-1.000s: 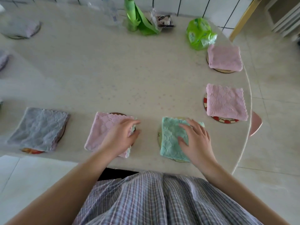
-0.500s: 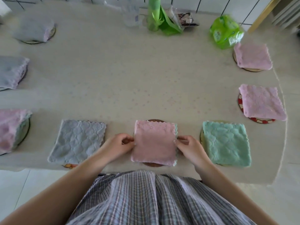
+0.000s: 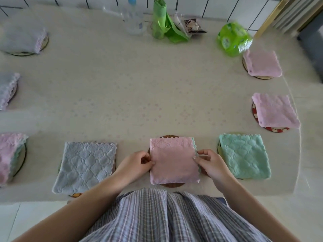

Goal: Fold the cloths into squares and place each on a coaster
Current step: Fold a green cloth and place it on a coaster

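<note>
A folded pink cloth (image 3: 173, 161) lies square on a dark round coaster (image 3: 172, 185) at the table's near edge, straight in front of me. My left hand (image 3: 138, 163) pinches its left edge and my right hand (image 3: 209, 163) pinches its right edge. To its right a folded teal cloth (image 3: 244, 156) covers another coaster. To its left a folded grey cloth (image 3: 85, 165) covers a coaster that barely shows. Two more pink cloths (image 3: 274, 110) (image 3: 262, 66) sit on coasters along the right edge.
More folded cloths on coasters sit along the left side (image 3: 10, 158) (image 3: 7, 89) (image 3: 22, 39). At the back stand a clear bottle (image 3: 132, 20), a green bag roll (image 3: 160, 20), a small packet (image 3: 192, 26) and a green tissue pack (image 3: 232, 39). The table's edge (image 3: 297, 137) curves at right.
A second ago my right hand lay on the teal cloth and my left on the pink one. My view has swung left, and both hands now hold the pink cloth's sides.
</note>
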### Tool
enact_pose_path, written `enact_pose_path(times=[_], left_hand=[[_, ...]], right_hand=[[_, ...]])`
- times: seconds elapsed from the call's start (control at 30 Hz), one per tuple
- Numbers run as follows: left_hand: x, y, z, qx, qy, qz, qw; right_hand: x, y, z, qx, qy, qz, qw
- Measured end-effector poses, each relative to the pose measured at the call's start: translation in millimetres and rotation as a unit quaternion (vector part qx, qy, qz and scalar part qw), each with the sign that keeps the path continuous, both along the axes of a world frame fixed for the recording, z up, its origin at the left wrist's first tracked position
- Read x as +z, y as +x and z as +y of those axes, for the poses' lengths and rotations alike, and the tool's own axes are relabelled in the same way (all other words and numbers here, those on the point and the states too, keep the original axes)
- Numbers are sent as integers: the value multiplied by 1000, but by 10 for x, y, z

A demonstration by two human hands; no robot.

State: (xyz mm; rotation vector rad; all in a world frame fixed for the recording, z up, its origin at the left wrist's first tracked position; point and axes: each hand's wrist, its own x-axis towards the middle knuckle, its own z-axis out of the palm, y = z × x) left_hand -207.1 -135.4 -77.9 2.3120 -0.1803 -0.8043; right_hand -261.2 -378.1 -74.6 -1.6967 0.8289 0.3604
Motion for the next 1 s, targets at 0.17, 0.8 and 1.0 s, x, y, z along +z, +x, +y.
enact_pose_path(times=[0.17, 0.8, 1.0], left_hand=[[34, 10, 19, 3, -7, -2, 1000], [-35, -52, -49, -310, 140, -178, 923], [183, -97, 703, 42, -12, -255, 966]], right_hand=[[-29, -10, 14, 68, -67, 35, 995], [-44, -26, -154, 510, -343, -89, 784], [138, 143, 335, 357, -251, -275, 857]])
